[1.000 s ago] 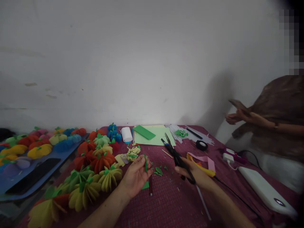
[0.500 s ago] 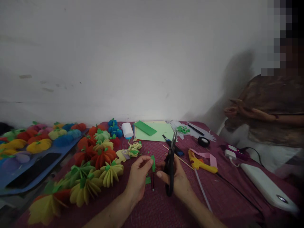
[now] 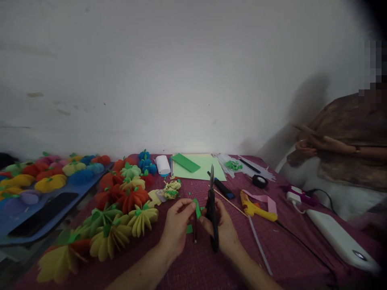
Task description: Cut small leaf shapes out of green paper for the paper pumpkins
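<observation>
My left hand [image 3: 178, 223] pinches a small strip of green paper [image 3: 196, 208] between thumb and fingers. Black-handled scissors [image 3: 212, 205] are in my right hand [image 3: 223, 225], their blades pointing up and away from me, just right of the strip. The blades look closed or nearly so. Beneath my hands lie a thin dark stick-like tool [image 3: 195, 233] and another bit of green paper [image 3: 189, 229]. Several folded-paper pumpkins [image 3: 142, 221] with green tops stand to the left of my left hand.
Farther back are pale green sheets [image 3: 208, 171] with a green strip on top, a white roll [image 3: 163, 165] and a box cutter [image 3: 223, 187]. On the right lie a yellow glue gun [image 3: 256, 211], black tape [image 3: 259, 181] and a white power bank [image 3: 338, 237]. A person [image 3: 347, 141] sits beyond.
The scissors have moved slightly left, closer to the green strip, and now stand more upright. The strip has tilted a little. At the right, the other person's hands have shifted.
</observation>
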Tool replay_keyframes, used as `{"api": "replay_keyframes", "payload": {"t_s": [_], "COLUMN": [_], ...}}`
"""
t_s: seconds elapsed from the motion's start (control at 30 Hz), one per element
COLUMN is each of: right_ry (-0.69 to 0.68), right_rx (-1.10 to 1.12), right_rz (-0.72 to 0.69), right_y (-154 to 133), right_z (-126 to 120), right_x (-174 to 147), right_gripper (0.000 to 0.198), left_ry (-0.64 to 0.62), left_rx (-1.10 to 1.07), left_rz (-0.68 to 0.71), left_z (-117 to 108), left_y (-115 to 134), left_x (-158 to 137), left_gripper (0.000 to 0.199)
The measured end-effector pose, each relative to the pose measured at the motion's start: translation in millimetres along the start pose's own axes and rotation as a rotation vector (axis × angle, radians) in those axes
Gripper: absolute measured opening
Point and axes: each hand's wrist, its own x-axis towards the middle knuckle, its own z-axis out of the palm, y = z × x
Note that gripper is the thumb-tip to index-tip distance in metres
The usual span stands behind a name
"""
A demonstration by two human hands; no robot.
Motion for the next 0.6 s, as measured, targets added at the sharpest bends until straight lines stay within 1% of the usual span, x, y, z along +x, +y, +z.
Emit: {"api": "replay_keyframes", "payload": {"t_s": [0.2,0.33,0.4,0.47,0.53,0.6], "right_ry": [-0.011,0.068,0.109,0.142,0.169,0.182], "right_rx": [0.006,-0.014,-0.009,0.009,0.032,0.060], "right_rz": [-0.008,-0.053,-0.092,-0.132,-0.172,-0.197], "right_y": [2.0,-1.6,-3.7,-4.6,-4.4,-4.1], "right_z": [-3.7,-5.0,-5.5,-6.1,-7.1,-8.4], "right_x": [-1.0,1.5,2.2,2.4,2.2,1.6], "right_gripper": [0.041,0.041,0.045,0.046,0.046,0.046], "left_ry": [-0.029,-0.065,-0.105,-0.181,-0.279,-0.354], "left_rx": [-0.004,0.075,0.150,0.229,0.302,0.374], "left_rz": [-0.025,0.043,0.131,0.269,0.437,0.582], "left_z": [-1.4,-3.6,-4.0,-4.2,-4.6,-5.5], "left_y": [-0.4,-2.5,-2.3,-1.0,0.7,2.1], "left_x": [-1.4,-1.7,-2.5,-3.7,-5.0,-6.7], "left_gripper": [0.023,0.016,0.010,0.005,0.008,0.015]}}
